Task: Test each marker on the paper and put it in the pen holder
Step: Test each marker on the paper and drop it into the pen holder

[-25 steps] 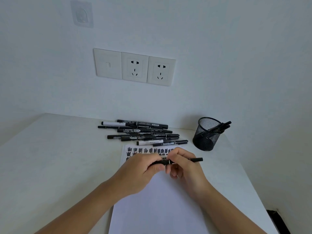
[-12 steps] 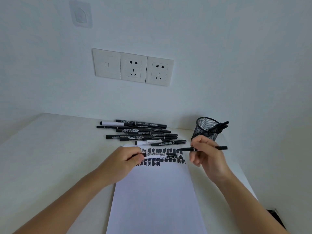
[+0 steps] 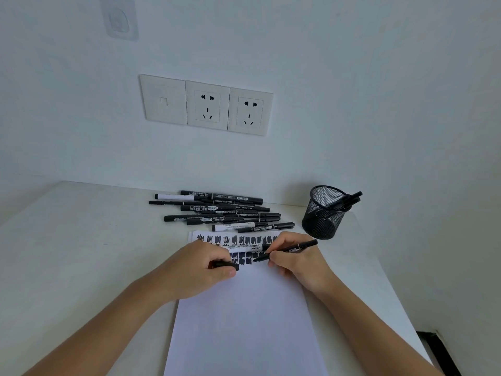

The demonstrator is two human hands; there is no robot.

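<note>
- A white sheet of paper (image 3: 244, 321) lies lengthwise on the white table (image 3: 81, 253); its near part is blank.
- Both forearms reach in from the bottom edge, one on each side of the sheet.
- The left hand (image 3: 200, 270) rests on the paper's left edge, fingers curled, pinching a short black cap (image 3: 226, 265) between thumb and fingers.
- The right hand (image 3: 295, 263) rests on the paper's right side and grips an uncapped black marker (image 3: 290, 250) in a writing hold. The marker's tip points left and down and meets the sheet at the end of the lower row of marks, while its back end points toward the holder.
- Rows of black test scribbles (image 3: 238, 240) fill the far end of the paper.
- A white-barrelled whiteboard marker (image 3: 244, 247) lies flat across those scribbles, between the two hands.
- Just past the paper's far edge, a loose pile of markers (image 3: 217, 213) lies on the table, mostly black, a couple white, all roughly side to side.
- To the right of the pile stands a black mesh pen holder (image 3: 324, 213), upright, near the right hand; a few black markers (image 3: 348, 200) lean inside it, their ends over its right rim.
- On the wall behind are three white wall plates (image 3: 207, 105), two of them sockets, and higher up a clear adhesive hook (image 3: 119, 19).
</note>
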